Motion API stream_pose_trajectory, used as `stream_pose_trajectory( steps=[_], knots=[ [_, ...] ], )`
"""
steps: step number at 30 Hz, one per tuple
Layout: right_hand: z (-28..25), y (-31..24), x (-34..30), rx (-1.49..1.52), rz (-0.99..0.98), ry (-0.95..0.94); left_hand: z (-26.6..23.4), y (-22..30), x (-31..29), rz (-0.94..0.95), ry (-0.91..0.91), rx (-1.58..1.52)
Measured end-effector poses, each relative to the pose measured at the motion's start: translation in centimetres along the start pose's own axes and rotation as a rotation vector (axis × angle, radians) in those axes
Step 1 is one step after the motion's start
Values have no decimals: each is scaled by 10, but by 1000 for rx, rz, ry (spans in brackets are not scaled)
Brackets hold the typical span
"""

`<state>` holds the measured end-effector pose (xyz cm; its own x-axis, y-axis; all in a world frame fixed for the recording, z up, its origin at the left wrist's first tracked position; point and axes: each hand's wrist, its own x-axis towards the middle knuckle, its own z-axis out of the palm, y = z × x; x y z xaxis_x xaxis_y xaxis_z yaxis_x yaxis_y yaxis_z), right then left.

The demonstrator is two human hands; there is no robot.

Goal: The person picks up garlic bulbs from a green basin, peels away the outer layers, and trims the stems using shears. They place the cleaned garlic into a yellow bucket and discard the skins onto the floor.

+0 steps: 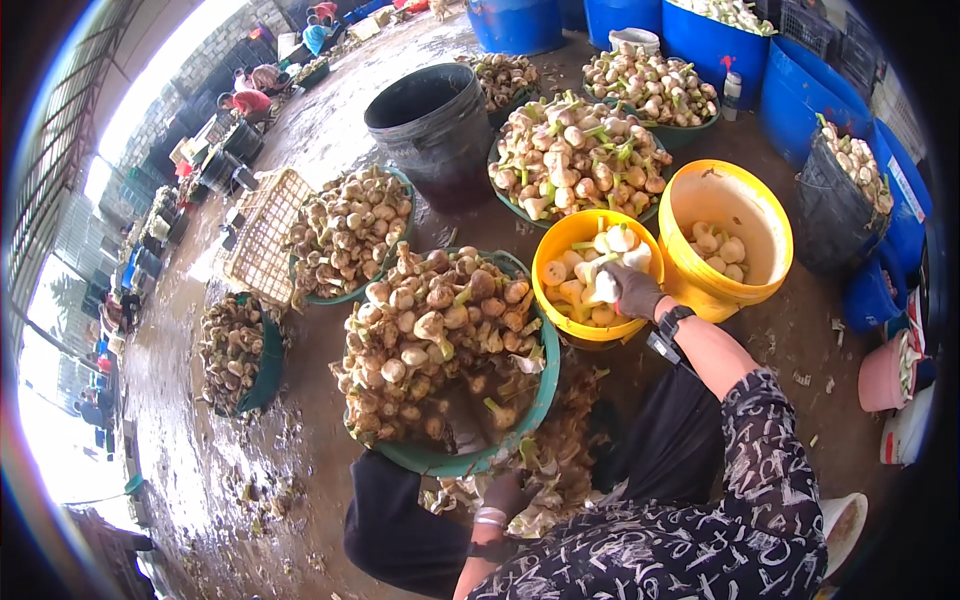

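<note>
1. Head view: your gloved right hand [637,292] pinched a white bulb [606,287] at the yellow bucket [598,332], over other pale bulbs [617,239];
2. your gloved left hand [510,492] was beside the green basin [548,385], near loose peelings [463,495]; I could not tell whether it was spread or pinching;
3. a second yellow bucket [765,225] stood alongside the first.

Wet brown floor [165,440] all round me, littered with scraps [262,512]. White glare [195,415] streaks it on my left. Farther left of me, metal-framed roof [62,125] slants over bright open side [58,448]; daylight floods in there. Grey block wall [222,52] stands far ahead to my left. Blue vats [812,95] and dark crates [808,30] stand ahead to my right.
</note>
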<state>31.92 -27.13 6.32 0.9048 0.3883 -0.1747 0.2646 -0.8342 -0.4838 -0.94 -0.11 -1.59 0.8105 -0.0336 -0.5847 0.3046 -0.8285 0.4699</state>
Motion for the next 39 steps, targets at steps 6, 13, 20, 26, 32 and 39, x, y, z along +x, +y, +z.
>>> stream_pose_trajectory(
  steps=[6, 13, 20, 26, 32, 39],
  knots=[
    [-86, 14, -3, 512, -258, 751, 4, -7, 0, -18, -6, -106],
    [-153, 18, -22, -290, -22, 1152, 6, -12, 0, -66, -40, -79],
    [-13, 16, 47, -183, 290, 231, 9, -12, -1, -69, -24, -150],
    [5, 33, 65, -127, 162, 457, 6, -17, 0, -104, -36, -193],
    [-14, 32, 71, -215, 93, 224, 4, -15, 1, -117, -37, -197],
    [4, 22, 69, -137, -68, 170, 4, -15, 6, -119, -27, -157]
  ],
)
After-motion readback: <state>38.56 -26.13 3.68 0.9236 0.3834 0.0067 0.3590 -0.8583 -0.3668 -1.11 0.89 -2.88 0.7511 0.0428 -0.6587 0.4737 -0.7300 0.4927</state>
